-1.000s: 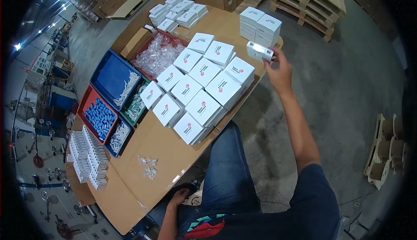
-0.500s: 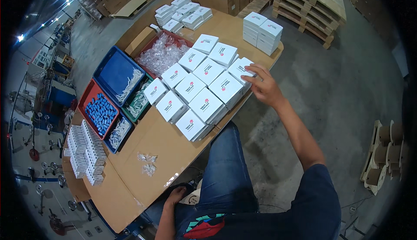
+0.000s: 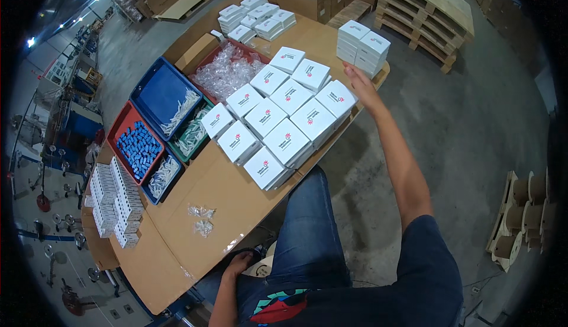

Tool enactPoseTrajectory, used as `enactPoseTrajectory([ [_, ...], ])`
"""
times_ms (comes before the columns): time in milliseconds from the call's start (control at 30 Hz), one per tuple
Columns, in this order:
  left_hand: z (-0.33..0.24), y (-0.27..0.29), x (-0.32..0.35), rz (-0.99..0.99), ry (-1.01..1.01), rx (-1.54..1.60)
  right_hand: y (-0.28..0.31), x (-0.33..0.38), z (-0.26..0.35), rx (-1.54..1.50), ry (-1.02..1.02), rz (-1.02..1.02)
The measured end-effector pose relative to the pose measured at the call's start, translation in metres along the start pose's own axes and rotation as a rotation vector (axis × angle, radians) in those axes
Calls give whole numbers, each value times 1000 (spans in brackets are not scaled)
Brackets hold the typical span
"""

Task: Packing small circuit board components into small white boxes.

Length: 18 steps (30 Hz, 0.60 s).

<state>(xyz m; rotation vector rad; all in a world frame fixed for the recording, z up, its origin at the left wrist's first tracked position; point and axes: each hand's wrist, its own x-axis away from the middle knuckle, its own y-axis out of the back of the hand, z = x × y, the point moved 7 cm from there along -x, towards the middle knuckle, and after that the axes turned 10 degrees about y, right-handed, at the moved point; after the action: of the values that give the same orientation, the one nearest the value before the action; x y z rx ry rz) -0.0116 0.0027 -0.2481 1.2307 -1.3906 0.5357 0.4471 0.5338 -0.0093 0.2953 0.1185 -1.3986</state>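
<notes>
Right hand seemingly touches white box.

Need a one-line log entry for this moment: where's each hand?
right hand: open, at far edge of white box in grid | left hand: on lap, empty | stacked boxes: apart at table corner

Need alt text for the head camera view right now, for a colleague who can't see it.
The person's right hand reaches over a grid of flat white boxes on a cardboard-covered table, by a small stack of white boxes. The left hand rests low by the table's near edge. Blue, red and green trays of small parts sit to the left.
</notes>
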Motion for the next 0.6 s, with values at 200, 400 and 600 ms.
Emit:
enactPoseTrajectory([
  [200, -2, 4, 0, -43, -60, -15, -25, -14, -25, -139, -152, 225],
  [400, 2, 5, -2, 2, -16, 4, -26, -14, -29, -183, -259, 197],
  [600, 6, 4, -15, 7, -71, 2, -20, -16, -33, -123, -229, 194],
])
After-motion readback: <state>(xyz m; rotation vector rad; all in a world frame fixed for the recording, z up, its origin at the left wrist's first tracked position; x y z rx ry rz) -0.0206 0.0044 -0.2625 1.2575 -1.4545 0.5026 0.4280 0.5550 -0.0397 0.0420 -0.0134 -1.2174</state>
